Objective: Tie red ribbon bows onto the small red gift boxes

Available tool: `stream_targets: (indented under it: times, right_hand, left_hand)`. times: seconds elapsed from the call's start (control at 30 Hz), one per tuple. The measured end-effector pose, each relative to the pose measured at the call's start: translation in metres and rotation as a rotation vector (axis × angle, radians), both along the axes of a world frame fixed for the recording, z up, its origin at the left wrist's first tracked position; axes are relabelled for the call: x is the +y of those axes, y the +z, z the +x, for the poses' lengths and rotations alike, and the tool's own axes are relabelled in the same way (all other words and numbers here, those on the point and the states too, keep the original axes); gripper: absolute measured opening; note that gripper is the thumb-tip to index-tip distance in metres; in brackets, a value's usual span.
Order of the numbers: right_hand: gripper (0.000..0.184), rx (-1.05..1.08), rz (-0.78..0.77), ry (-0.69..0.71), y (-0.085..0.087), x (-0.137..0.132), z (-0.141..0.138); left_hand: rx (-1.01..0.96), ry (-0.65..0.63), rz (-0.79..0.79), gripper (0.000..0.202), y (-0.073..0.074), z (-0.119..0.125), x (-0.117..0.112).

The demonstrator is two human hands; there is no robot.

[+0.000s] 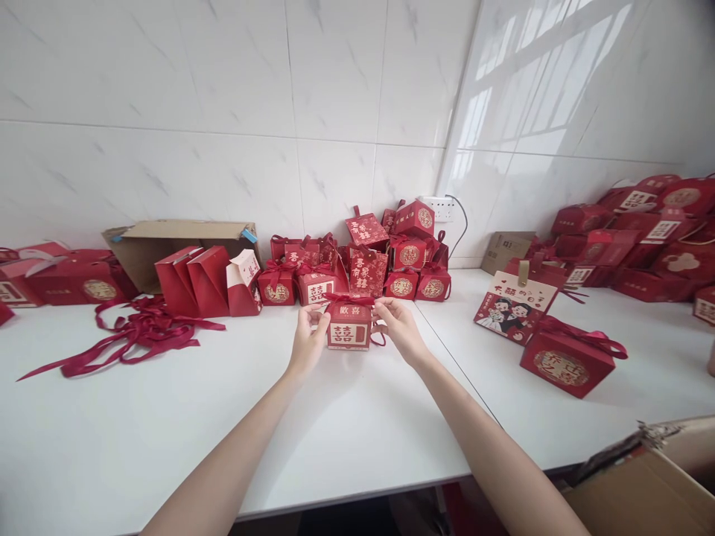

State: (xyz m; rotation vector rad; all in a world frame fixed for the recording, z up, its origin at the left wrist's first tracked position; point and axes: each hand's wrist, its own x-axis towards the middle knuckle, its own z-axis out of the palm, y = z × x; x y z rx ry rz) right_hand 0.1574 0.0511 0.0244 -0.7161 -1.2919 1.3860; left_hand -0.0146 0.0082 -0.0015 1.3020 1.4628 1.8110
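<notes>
Standing on the white table (167,447), a small red gift box (349,327) sits between both hands. From the head view, the left hand (307,339) touches its left side, fingers pinched at the ribbon bow (349,300) on top. At the box's right side, the right hand (398,327) likewise pinches the ribbon. Just behind lies a pile of red boxes (385,260); loose red ribbons (134,335) lie well to the left.

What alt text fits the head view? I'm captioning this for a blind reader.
Two bare hands, left hand and right hand, hold a small red gift box by its ribbon bow on a white table. More red boxes are piled against the tiled wall behind, with loose red ribbons lying to the left.
</notes>
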Motion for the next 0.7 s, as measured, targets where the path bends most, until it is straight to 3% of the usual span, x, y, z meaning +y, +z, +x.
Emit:
stream_targets:
  times: [0.3,0.7]
  right_hand:
    - [0.033,-0.082,-0.011,-0.162,-0.004,0.006,0.003]
    - [0.029,-0.009,0.074,-0.079,-0.003,0.005,0.002]
  left_hand:
    - [0.044,0.020,-0.009,0.029,-0.002,-0.003,0.004]
    - [-0.085,0.016,-0.008,0.022,0.013,-0.002,-0.003]
